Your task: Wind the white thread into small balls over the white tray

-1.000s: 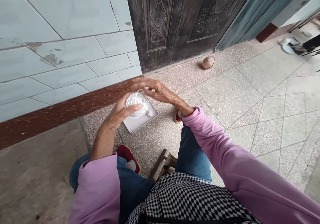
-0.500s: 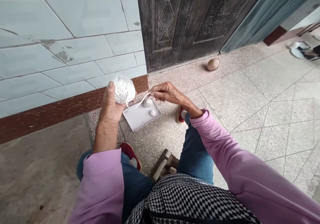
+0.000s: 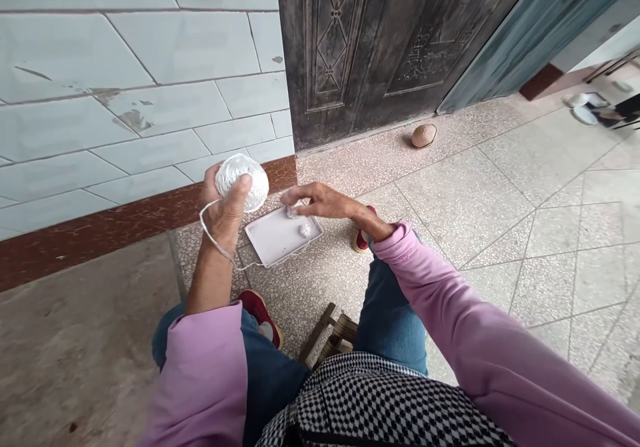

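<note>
Pale tray [image 3: 280, 234] on the floor holds two small white balls: one [image 3: 305, 231] by its right end, another [image 3: 293, 212] by the far edge, partly hidden under my right hand [image 3: 323, 200]. Right fingers are spread and loosely curled over that one; can't tell if they touch. Big white cord ball [image 3: 257, 186] is up above the tray's left end, gripped in my left hand [image 3: 226, 210], thumb across its face. Around the tray: tiled wall [image 3: 150, 47] and dark door [image 3: 325, 34] beyond, brown rounded object [image 3: 424, 136] off to its far right, red shoe [image 3: 256, 310] and wooden stool [image 3: 320, 337] on my side. Tray's long axis runs near-left to far-right. Cord ball looks roundish, can't call an axis; its strand [image 3: 215, 242] loops past my left wrist, down toward the tray's near corner.
</note>
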Action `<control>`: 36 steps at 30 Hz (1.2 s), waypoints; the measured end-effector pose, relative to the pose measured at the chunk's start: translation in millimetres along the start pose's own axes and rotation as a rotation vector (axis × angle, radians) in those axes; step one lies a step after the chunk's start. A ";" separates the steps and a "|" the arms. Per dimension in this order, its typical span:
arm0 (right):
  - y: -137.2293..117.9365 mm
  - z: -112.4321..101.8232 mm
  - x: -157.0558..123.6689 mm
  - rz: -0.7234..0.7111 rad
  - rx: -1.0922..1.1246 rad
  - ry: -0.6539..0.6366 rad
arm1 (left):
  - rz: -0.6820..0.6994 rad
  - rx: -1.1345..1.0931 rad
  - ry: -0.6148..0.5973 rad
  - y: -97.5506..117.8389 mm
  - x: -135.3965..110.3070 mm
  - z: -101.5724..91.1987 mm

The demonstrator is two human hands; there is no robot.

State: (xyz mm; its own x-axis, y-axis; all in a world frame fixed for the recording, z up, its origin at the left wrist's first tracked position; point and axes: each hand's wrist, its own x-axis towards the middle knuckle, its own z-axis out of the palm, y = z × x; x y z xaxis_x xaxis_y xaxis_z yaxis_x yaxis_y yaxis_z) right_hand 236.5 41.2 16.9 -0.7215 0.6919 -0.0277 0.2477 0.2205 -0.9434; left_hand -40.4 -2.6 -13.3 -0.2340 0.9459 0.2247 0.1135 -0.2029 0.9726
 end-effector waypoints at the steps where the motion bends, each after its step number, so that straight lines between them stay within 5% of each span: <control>1: -2.0 11.5 4.7 0.012 0.095 -0.053 | 0.031 0.034 0.062 -1.1 -0.4 1.3; 3: -4.6 38.4 12.8 0.077 0.294 -0.191 | 0.083 0.101 0.121 -0.3 -1.6 3.4; 7: -8.6 87.2 18.6 0.198 0.639 -0.444 | 0.137 0.209 0.057 7.7 -4.6 6.2; 11: -11.0 99.4 14.0 0.212 0.682 -0.657 | 0.137 0.254 0.055 14.2 -4.8 8.3; 13: -10.7 86.4 11.6 0.129 0.662 -0.573 | 0.125 0.275 0.044 15.7 -4.3 8.1; 17: -12.8 33.6 9.4 -0.050 0.618 0.057 | 0.070 0.293 -0.037 17.9 -4.8 5.6; 21: -21.7 -9.1 10.3 0.016 0.613 0.391 | 0.012 0.265 -0.220 25.8 -7.4 9.3; 27: -28.2 -6.4 18.6 0.138 0.577 0.512 | -0.102 0.075 -0.392 35.3 -13.4 27.3; 36: -21.4 24.3 31.1 0.160 0.613 0.446 | -0.142 -0.140 -0.202 20.1 -16.6 38.0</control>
State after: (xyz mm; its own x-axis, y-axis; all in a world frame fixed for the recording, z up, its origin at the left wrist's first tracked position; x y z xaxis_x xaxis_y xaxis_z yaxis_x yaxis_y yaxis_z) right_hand 193.0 41.2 28.1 -0.3461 0.9234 -0.1659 -0.1693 -0.2354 -0.9570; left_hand 2.5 -12.8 0.2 -0.0391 0.9958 0.0823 -0.0450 -0.0841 0.9954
